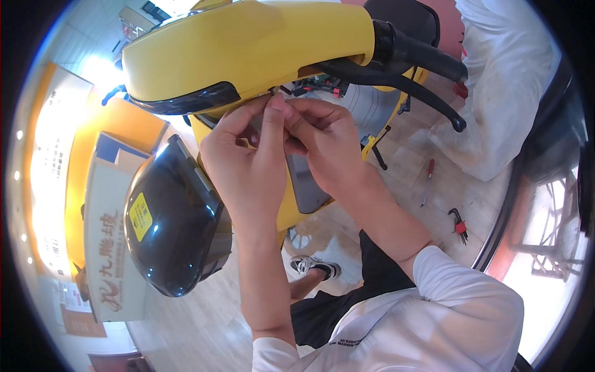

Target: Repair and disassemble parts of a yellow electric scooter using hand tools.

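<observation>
Both of my hands are raised to the underside of the yellow handlebar cover (266, 46) of a scooter. My left hand (245, 152) has thumb and fingers pinched together just below the cover's lower edge. Against it, my right hand (328, 139) is also closed in a pinch, the fingertips meeting. A tiny dark piece (286, 90) shows at the fingertips; its kind is too small to make out, and the fingers hide most of what they grip. To the right of my hands sticks out the black brake lever (409, 87), beneath the black handlebar grip (427, 54).
A glossy black box (170, 229) with a yellow label hangs left of my forearms. On the floor at right lie a red-handled screwdriver (427, 181) and a hex key set (459, 226). White crumpled material (496, 93) is at upper right. A white counter (114, 248) stands at left.
</observation>
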Demonstrator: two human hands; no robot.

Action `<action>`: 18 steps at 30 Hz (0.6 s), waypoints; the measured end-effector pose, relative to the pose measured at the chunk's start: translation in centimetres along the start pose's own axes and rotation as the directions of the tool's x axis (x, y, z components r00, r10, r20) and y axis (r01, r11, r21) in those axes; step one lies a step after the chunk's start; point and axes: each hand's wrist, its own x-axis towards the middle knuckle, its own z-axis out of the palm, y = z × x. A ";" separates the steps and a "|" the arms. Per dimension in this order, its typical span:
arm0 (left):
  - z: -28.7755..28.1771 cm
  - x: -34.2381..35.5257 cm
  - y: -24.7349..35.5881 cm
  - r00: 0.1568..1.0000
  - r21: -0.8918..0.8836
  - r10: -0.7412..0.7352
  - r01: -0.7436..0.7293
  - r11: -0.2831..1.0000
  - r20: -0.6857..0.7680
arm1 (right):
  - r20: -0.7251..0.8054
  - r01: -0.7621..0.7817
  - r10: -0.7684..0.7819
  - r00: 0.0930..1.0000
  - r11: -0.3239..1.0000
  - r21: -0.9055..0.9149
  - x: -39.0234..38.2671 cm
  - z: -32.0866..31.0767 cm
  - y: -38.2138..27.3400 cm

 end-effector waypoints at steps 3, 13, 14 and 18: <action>0.9 0.1 0.7 0.998 -0.177 -0.057 0.055 0.983 -0.006 | 0.053 -0.092 0.085 0.995 0.985 0.147 0.2 -0.7 0.8; 1.7 -0.3 0.5 0.985 -0.017 0.004 -0.007 1.000 -0.171 | -0.005 0.027 -0.027 1.000 0.998 -0.064 -3.1 -1.2 1.6; 1.7 -0.3 0.3 0.983 0.001 0.019 -0.019 1.000 -0.181 | -0.052 0.058 -0.065 0.997 0.990 -0.132 -3.7 -1.4 2.0; 2.0 -0.1 -0.4 0.973 -0.021 0.066 -0.072 0.997 -0.220 | -0.032 0.036 -0.038 0.999 0.998 -0.055 -3.5 -2.2 3.0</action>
